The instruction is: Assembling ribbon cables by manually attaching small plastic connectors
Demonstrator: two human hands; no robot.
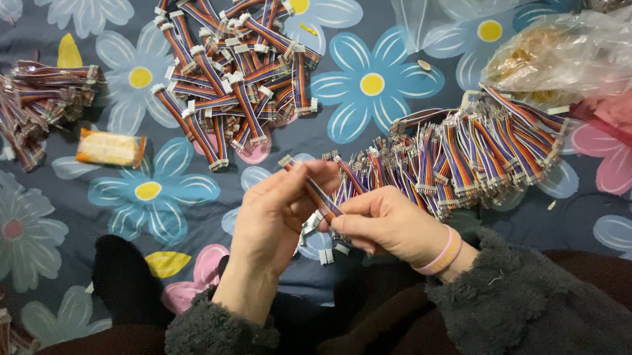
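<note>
Both hands met just below the long row of wires (462, 158). The left hand (279, 214) pinched the upper end of one striped cable (315, 191), and the right hand (384, 224) gripped its lower end, apparently to steady it.

I hold one short ribbon cable (315, 190) between both hands. It is a flat band of thin wires in rainbow colours, with a small white connector at its upper end. It runs slantwise, upper left to lower right, the top end pinched at my left fingertips, the lower end nipped by my right. Small white connector housings (326, 255) lie just below it.
</note>
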